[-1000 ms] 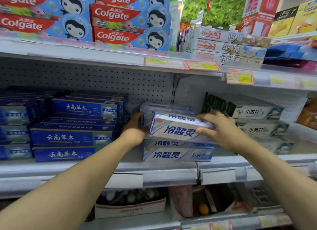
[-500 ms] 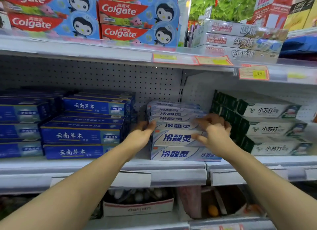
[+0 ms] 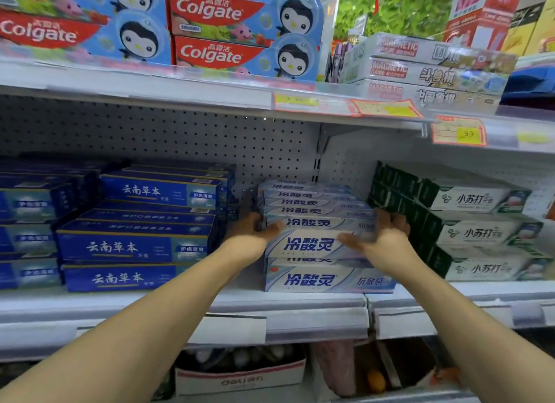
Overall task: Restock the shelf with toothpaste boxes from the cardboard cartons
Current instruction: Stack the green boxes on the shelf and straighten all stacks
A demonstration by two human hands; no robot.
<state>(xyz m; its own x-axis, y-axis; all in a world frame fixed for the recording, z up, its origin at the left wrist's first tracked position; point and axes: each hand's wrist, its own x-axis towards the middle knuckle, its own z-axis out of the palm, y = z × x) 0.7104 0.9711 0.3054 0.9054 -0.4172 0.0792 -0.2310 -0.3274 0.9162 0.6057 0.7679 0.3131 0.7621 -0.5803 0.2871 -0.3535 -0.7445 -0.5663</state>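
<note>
A shop aisle: white metal shelving with a perforated back panel, the middle shelf holding rows of boxed toothpaste. At its centre sits a stack of long white and pale-blue cardboard toothpaste boxes with blue Chinese lettering, layered in rows that step back toward the panel. The front upper box of that stack lies flat on a bottom box of the same kind, which rests at the shelf's front edge.

The left hand is at the left end of the front upper box, fingers curled round the box's end and thumb lying along its top front edge. The right hand is at the right end, thumb across the box's front face and fingers bent over the top, so the box is gripped between the two hands. Both bare forearms reach in from the bottom corners.

Just left of the stack, dark blue toothpaste boxes with white lettering are piled in several rows. Just right, white and green toothpaste boxes stand three high. On the shelf above are red and blue Colgate boxes printed with penguins, beside grey magnetic game boxes. Orange and yellow price tags hang on the upper rail. Below, a white cardboard carton sits on the lower shelf, its contents blurred.
</note>
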